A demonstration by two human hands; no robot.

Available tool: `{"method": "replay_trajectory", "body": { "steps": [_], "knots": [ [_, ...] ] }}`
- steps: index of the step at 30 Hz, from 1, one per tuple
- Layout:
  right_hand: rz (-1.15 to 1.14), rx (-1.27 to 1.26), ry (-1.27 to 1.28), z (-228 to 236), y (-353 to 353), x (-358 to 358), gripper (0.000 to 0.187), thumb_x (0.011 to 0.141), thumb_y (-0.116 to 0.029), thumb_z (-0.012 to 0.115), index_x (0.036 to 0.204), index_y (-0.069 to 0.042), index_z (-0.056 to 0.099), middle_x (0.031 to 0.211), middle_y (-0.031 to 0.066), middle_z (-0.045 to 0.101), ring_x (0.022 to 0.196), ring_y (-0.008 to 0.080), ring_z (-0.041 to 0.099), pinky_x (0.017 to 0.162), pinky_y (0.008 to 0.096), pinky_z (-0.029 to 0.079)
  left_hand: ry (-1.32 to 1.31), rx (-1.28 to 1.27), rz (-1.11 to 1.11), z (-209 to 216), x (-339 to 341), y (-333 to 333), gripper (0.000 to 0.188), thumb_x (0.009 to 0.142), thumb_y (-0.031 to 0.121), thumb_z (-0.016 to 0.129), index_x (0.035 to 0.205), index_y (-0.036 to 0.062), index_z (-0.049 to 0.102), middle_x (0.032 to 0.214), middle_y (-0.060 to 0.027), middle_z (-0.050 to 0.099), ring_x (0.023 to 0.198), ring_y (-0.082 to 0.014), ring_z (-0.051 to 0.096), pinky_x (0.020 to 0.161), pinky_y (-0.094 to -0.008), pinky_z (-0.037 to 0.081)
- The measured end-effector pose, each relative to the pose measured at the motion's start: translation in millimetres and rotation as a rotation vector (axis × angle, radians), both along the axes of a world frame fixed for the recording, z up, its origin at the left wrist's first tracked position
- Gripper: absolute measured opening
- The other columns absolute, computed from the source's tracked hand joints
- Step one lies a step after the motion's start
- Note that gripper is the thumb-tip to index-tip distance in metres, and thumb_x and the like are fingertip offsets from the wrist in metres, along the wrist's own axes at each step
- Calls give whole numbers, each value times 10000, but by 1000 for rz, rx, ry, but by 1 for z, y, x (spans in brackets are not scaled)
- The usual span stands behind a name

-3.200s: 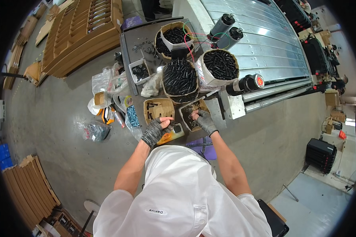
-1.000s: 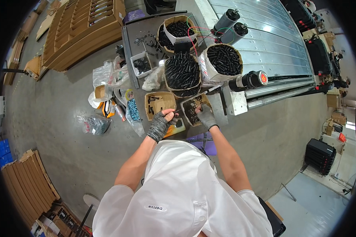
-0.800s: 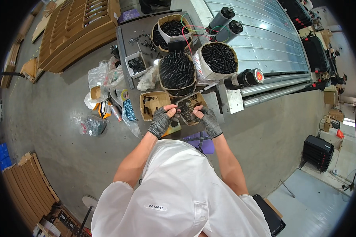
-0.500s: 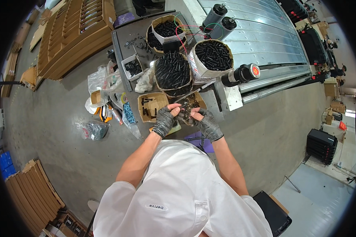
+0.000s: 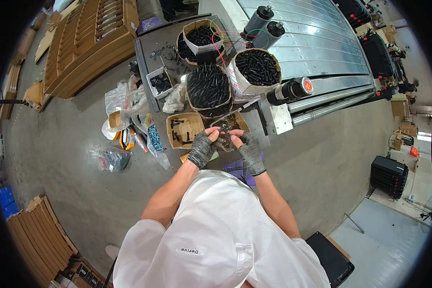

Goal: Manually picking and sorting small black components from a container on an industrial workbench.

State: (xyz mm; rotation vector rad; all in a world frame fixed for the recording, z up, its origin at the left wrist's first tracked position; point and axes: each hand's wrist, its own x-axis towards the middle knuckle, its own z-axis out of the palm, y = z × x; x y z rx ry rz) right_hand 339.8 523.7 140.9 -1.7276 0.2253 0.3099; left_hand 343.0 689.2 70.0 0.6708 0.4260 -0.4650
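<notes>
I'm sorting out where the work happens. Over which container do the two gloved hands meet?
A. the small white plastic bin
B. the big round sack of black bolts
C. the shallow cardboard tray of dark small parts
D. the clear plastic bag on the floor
C: the left hand and the right hand meet with a small dark part between them, over the shallow cardboard tray of dark small parts; the other containers lie apart from them.

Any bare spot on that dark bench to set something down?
Little. Bare strip of bench only along its left edge, beside the small white tray. Elsewhere crowded: tubs of black parts, two shallow cardboard boxes, and both hands, left hand and right hand, meeting over the right box. Concrete floor left is open.
</notes>
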Motion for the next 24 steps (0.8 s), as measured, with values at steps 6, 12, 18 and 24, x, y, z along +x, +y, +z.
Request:
{"method": "replay_trajectory", "body": {
  "steps": [6,12,18,24],
  "knots": [
    [41,-382,-294,-1,4,4,285,911,-195,597,1140,-27,587,936,88,618,833,166,589,764,292,473,-55,73,-30,6,2,0,275,889,184,662,1108,23,618,982,-76,672,877,-166,631,784,-298,523],
    [45,-301,-222,5,19,7,292,908,-133,593,1171,-13,547,858,64,579,811,140,556,728,290,469,-233,379,-70,5,3,-5,242,890,166,653,1090,29,659,986,-25,665,879,-124,604,794,-273,494],
    [-59,-98,-263,9,17,13,195,893,-111,588,1070,-29,584,903,73,609,835,162,585,760,299,472,-371,498,-73,32,8,0,277,889,141,637,1143,32,643,1033,-52,664,958,-130,593,866,-280,472],
    [29,-173,-299,27,9,19,160,898,-74,598,1042,-10,573,903,46,601,826,117,563,748,262,471,-455,277,0,57,14,0,331,875,144,647,1187,37,618,1116,-77,646,1047,-163,582,932,-299,449]
  ]
}}
